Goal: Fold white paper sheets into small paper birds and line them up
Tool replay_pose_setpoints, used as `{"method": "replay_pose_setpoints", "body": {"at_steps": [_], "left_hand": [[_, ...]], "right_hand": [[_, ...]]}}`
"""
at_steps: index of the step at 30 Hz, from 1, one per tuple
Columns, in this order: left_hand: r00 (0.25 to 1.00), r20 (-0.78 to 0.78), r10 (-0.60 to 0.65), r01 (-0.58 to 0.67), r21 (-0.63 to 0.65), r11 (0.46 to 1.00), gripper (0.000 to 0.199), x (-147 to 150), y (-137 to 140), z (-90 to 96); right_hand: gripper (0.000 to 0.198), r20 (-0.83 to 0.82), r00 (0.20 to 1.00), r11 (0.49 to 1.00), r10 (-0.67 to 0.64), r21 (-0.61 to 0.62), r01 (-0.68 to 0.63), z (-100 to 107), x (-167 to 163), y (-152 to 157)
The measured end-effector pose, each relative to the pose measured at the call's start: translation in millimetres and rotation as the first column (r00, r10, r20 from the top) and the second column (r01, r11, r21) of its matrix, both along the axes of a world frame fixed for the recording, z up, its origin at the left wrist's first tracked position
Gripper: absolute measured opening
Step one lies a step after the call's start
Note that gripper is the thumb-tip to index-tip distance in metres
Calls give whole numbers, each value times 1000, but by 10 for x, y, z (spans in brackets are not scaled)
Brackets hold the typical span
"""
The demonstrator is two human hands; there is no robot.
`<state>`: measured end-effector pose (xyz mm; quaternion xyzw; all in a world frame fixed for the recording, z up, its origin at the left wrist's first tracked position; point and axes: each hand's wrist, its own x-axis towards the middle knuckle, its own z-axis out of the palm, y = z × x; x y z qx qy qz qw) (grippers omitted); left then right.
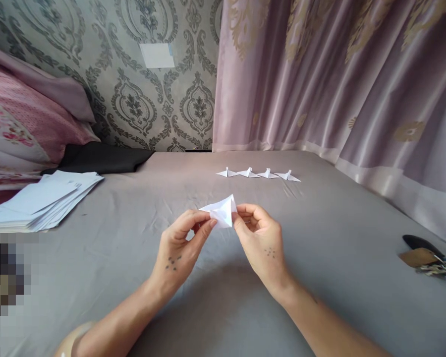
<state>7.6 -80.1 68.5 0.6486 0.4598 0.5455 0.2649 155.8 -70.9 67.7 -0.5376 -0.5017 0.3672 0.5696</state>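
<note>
Between my two hands, above the grey cloth, is a folded piece of white paper [222,213] with a point rising at its upper right. My left hand [184,240] pinches its left side between thumb and fingers. At the right edge, the thumb and curled fingers of my right hand [262,238] grip the paper; some of those fingertips are hidden behind it. Farther back, several small folded white paper figures [267,173] stand in a row, apart from both hands.
A stack of white paper sheets [40,201] lies at the left, with a black cloth or mat [104,157] behind it. Keys with a brown tag [421,258] rest at the right. Pink curtains [282,89] hang behind the grey-covered surface [126,198].
</note>
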Motion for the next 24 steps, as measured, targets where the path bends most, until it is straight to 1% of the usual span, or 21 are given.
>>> {"method": "replay_pose_setpoints", "body": {"at_steps": [4,7,10,14,20,24], "left_hand": [[999,-46,-13,13,8,1000,6,7,-20,4],[998,-61,-19,18,-19,1000,4,0,-20,14],[997,-71,-18,14,-55,998,6,-17,-3,21],[999,-45,-15,11,-94,996,8,-36,23,13],[996,-5,-94,93,-91,992,6,-40,9,38],[992,30,-123,125,-73,990,4,-58,24,36]], "right_hand": [[9,72,997,997,28,75,-34,-13,-29,-36],[8,127,987,983,95,143,-113,-40,-15,-50],[10,180,969,964,167,175,-198,-39,13,-49],[15,230,951,950,207,183,-251,-2,43,-45],[11,236,961,972,143,150,-181,27,54,-56],[10,211,960,970,183,118,-211,39,67,-49]]}}
